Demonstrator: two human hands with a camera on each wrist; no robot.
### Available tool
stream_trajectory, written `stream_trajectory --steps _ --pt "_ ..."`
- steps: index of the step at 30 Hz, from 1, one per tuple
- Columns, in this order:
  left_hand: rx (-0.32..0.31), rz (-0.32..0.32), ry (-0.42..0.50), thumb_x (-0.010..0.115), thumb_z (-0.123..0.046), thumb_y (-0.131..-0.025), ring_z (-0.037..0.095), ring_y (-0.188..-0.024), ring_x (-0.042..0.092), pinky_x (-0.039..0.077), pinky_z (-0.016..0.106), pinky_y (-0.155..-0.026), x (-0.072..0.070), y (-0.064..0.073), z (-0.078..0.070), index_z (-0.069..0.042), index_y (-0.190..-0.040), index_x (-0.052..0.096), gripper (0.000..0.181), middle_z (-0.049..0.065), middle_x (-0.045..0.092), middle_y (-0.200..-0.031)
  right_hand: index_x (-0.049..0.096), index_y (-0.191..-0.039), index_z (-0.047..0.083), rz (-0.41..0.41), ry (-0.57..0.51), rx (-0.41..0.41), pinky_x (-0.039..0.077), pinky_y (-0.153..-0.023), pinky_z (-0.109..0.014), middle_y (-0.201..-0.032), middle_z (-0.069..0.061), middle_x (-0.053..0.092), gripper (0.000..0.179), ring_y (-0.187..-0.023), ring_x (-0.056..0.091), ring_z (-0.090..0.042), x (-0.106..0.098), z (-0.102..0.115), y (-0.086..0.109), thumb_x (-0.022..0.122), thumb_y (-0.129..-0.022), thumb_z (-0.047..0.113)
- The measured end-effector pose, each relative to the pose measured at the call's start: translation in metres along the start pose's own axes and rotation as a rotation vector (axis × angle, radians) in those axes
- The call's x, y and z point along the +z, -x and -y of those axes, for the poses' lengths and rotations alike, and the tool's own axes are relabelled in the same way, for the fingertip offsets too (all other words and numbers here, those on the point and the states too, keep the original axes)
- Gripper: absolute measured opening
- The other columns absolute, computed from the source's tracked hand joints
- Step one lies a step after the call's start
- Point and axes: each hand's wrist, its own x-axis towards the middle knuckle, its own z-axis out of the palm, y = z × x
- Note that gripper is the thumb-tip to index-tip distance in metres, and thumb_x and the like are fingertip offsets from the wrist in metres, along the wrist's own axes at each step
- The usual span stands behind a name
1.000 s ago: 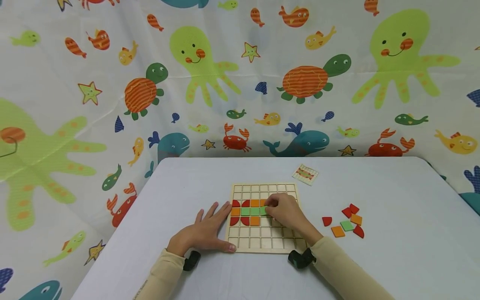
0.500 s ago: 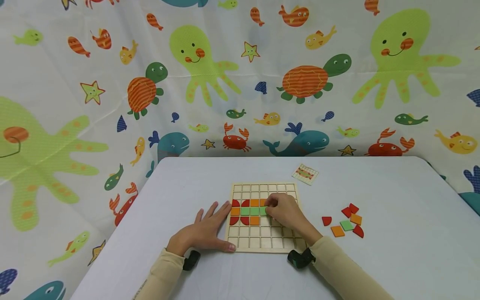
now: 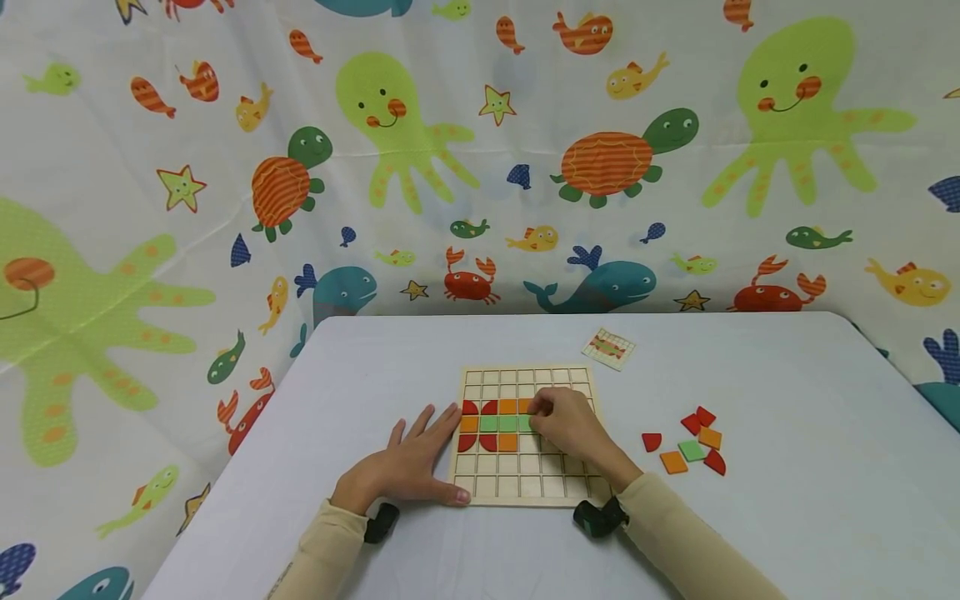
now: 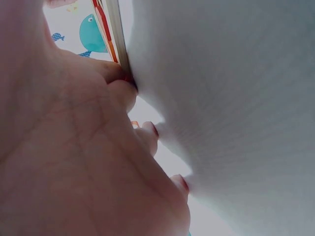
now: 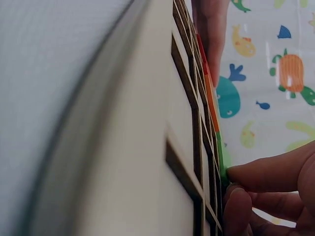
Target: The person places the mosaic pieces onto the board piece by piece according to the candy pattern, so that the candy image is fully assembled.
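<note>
A wooden grid board (image 3: 517,486) lies on the table, with a block of red, orange and green tiles in its left part. My left hand (image 3: 405,468) is spread flat at the board's left edge, its thumb and a fingertip touching the rim. In the left wrist view the palm (image 4: 93,147) shows beside the board's edge. My right hand (image 3: 573,429) reaches over the board and pinches a green tile (image 3: 524,423) at the right end of the green row. In the right wrist view, finger and thumb meet at that tile; my hand partly hides it.
Right of the board lie several loose tiles, among them a red one (image 3: 652,442), an orange one (image 3: 673,462) and a green one (image 3: 692,451). A small pattern card (image 3: 609,348) lies behind the board. A sea-animal cloth (image 3: 450,183) hangs behind the table (image 3: 810,400).
The head view shifts very slightly. Both hands stay in place, the right one still at the green tile.
</note>
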Motion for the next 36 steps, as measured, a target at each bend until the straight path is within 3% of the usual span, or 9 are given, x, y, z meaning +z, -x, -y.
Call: stream_trajectory --steps 18,29,36 --pt "0.017 -0.005 0.000 0.089 -0.060 -0.079 0.036 -0.164 0.000 -0.005 0.068 -0.125 0.001 0.000 0.002 -0.013 -0.173 0.018 0.127 0.004 0.014 -0.180 0.074 -0.090 0.004 0.031 -0.016 0.006 0.051 -0.070 -0.033 -0.080 0.002 0.065 0.005 -0.075 0.057 -0.015 -0.002 -0.004 -0.001 0.075 -0.091 0.000" --pt "0.010 0.001 0.010 0.089 -0.060 -0.080 0.036 -0.164 -0.001 -0.005 0.068 -0.125 -0.002 0.002 0.002 -0.013 -0.173 0.017 0.127 0.004 0.014 -0.180 0.076 -0.104 0.007 0.170 -0.115 0.040 0.057 -0.071 -0.032 -0.090 0.000 0.069 0.006 -0.073 0.065 -0.017 -0.019 -0.011 0.000 0.071 -0.102 0.011" --pt "0.011 0.007 0.012 0.089 -0.060 -0.080 0.035 -0.164 -0.001 -0.005 0.068 -0.125 -0.002 0.002 0.001 -0.013 -0.173 0.018 0.126 0.003 0.014 -0.180 0.075 -0.115 0.001 0.254 -0.113 -0.050 0.060 -0.074 -0.031 -0.101 -0.003 0.072 0.019 -0.076 0.069 -0.019 -0.040 -0.011 0.003 0.070 -0.104 0.017"
